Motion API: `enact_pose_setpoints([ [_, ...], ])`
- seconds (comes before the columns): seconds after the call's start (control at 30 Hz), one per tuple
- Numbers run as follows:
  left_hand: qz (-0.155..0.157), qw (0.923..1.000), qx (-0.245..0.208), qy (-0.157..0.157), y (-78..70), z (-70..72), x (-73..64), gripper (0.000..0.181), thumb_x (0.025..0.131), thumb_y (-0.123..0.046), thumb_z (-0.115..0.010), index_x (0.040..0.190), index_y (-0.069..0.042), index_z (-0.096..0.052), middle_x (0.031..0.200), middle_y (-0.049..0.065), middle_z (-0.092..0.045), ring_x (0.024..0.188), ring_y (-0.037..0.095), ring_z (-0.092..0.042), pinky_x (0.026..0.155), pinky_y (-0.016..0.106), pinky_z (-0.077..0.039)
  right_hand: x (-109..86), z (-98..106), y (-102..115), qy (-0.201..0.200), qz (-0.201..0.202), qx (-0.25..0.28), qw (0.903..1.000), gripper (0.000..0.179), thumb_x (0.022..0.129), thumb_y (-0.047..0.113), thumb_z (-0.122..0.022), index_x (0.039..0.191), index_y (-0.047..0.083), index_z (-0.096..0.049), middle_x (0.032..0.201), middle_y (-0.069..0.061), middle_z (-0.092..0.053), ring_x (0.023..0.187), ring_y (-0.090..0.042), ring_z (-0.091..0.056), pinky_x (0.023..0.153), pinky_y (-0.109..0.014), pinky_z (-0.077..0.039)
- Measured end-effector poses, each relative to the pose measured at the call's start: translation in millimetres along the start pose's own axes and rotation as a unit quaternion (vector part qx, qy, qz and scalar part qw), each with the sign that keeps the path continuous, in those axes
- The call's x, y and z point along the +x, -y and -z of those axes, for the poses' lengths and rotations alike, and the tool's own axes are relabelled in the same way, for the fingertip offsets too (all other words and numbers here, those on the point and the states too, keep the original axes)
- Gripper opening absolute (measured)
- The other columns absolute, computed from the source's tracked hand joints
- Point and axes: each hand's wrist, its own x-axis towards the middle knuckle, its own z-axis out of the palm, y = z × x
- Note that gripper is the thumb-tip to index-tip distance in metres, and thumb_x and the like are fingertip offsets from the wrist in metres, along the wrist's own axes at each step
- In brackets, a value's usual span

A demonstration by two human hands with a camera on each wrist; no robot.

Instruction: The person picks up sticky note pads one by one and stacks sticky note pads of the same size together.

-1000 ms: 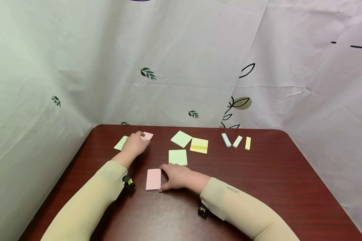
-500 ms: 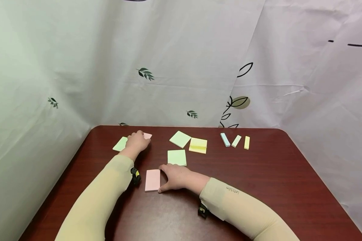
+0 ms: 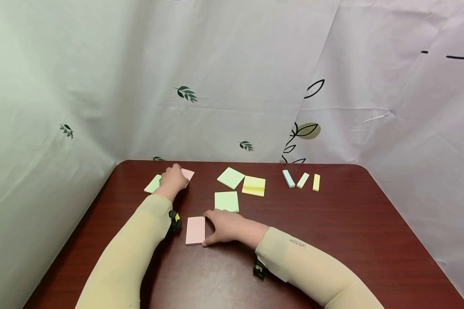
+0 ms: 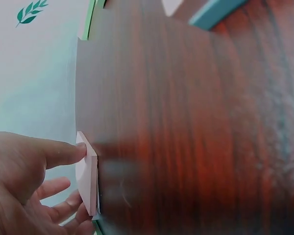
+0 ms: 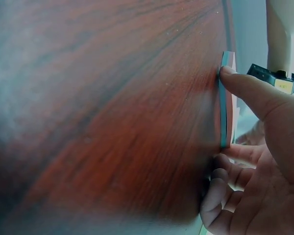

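Near the back left of the table, my left hand (image 3: 172,178) reaches over a small pink sticky note pad (image 3: 187,173). In the left wrist view the thumb and fingers pinch that pad (image 4: 86,181) by its edges. Part of a green sticky note pad (image 3: 153,184) shows left of this hand. Closer to the front, a larger pink sticky note pad (image 3: 195,231) lies flat. My right hand (image 3: 227,226) holds it from the right, thumb at its near corner and index finger at its far corner. The right wrist view shows this pad (image 5: 229,103) edge-on between them.
Two green sticky note pads (image 3: 230,178) and a yellow sticky note pad (image 3: 254,186) lie mid-table, one green just beyond my right hand. Three narrow note strips, blue (image 3: 288,178), pale green (image 3: 303,180) and yellow (image 3: 316,182), lie at the back right. A white curtain (image 3: 232,86) hangs behind.
My left forearm has swung to the right, and the left hand has shifted slightly at the small pink pad. The right hand and its larger pink pad stay in place.
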Motion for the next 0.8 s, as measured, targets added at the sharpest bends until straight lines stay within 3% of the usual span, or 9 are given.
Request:
enact_pose_setpoints([
  [0.3,0.005,0.9997,-0.021,0.006,5.5,8.9,-1.9,0.065,0.092,-0.012,-0.061,0.147,0.005,-0.032,0.133,0.031,-0.049,0.114,0.046,-0.054,0.091,0.053,-0.046,0.7,-1,1,-0.001,0.003,-0.003,1.0,0.076,0.075,0.056,-0.081,0.134,0.017,-0.054,0.116,0.0,-0.062,0.103,-0.016,-0.062,0.082,-0.033,-0.05],
  [0.53,0.01,0.9997,-0.024,0.003,4.0,11.3,-5.5,0.064,0.091,-0.013,-0.059,0.146,0.004,-0.033,0.133,0.031,-0.046,0.117,0.049,-0.049,0.092,0.055,-0.044,-0.8,1,3,0.002,-0.001,-0.001,1.0,0.077,0.075,0.057,-0.08,0.135,0.018,-0.053,0.118,0.001,-0.062,0.105,-0.016,-0.061,0.084,-0.034,-0.05],
  [0.8,0.001,0.9998,-0.01,0.016,2.2,14.3,-5.9,0.064,0.094,-0.006,-0.046,0.155,-0.006,-0.028,0.148,0.023,-0.042,0.123,0.038,-0.051,0.086,0.048,-0.047,-2.3,1,0,0.003,-0.001,0.004,1.0,0.077,0.075,0.057,-0.08,0.134,0.018,-0.053,0.118,0.002,-0.061,0.105,-0.015,-0.061,0.084,-0.033,-0.05],
])
